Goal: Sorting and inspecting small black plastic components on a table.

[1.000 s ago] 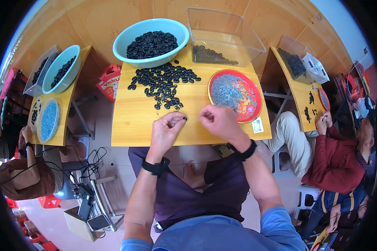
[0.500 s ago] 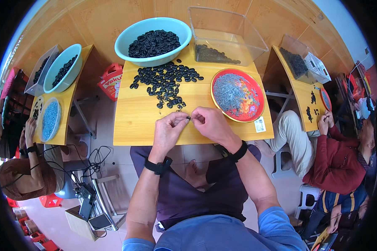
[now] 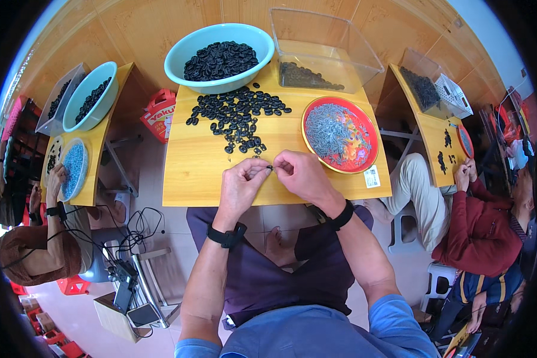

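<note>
My left hand (image 3: 240, 188) pinches a small black oval piece (image 3: 270, 167) between thumb and fingertips, just above the front part of the wooden table (image 3: 203, 185). Close against it, my right hand (image 3: 303, 176) is closed, thumb and forefinger together at the piece; whatever they hold is too small to see. Beyond my hands lies a loose spread of similar black oval pieces (image 3: 232, 116). To the right of them, a red round tray (image 3: 369, 158) with a gold rim and flower pattern holds many thin grey metal pins or screws (image 3: 328, 131).
A light blue basin (image 3: 172, 68) heaped with black pieces stands at the back left. Beside it is a clear plastic bin (image 3: 325, 53) with more pieces. Co-workers sit at side tables, left (image 3: 95, 185) and right (image 3: 426, 128). Cables (image 3: 140, 232) hang at lower left.
My hands stay together at the black piece with hardly any movement. On the left, a co-worker's hand has moved over to the dish of blue-grey bits.
</note>
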Demonstrator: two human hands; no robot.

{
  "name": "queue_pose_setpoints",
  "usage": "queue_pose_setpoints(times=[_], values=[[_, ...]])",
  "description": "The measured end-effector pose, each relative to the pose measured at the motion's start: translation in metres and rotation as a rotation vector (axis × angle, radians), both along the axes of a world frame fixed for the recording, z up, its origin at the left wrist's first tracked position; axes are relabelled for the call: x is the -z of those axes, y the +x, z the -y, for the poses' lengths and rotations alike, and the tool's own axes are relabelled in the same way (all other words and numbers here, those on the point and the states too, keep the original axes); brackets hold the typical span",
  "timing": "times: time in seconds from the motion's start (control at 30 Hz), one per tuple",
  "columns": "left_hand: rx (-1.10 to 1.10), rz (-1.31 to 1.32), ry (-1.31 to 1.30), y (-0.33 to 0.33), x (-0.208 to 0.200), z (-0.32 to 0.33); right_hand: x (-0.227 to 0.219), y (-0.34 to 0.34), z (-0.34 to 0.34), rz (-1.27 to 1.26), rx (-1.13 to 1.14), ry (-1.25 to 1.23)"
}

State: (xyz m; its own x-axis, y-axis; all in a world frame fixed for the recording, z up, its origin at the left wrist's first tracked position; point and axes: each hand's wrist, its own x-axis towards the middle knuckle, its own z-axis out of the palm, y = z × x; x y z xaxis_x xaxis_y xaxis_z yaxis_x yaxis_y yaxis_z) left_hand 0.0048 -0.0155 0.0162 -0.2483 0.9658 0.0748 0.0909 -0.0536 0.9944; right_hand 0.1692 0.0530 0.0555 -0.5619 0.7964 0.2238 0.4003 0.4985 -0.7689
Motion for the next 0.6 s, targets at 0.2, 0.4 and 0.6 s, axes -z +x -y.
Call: queue_pose_setpoints(times=[0.2,0.4,0.6], values=[[0.003,0.042,0.004,0.0017,-0.0044,0.0001,0.0047,0.0010,0.0030,-0.183,0.020,-0.268],[0.026,0.158,0.018,-0.0007,-0.0006,-0.0003,0.0034,0.0005,0.0045,-0.248,0.018,-0.350],[0.030,0.198,0.023,-0.0009,0.0025,-0.0004,0.0022,-0.0015,0.0066,-0.155,0.051,-0.274]])
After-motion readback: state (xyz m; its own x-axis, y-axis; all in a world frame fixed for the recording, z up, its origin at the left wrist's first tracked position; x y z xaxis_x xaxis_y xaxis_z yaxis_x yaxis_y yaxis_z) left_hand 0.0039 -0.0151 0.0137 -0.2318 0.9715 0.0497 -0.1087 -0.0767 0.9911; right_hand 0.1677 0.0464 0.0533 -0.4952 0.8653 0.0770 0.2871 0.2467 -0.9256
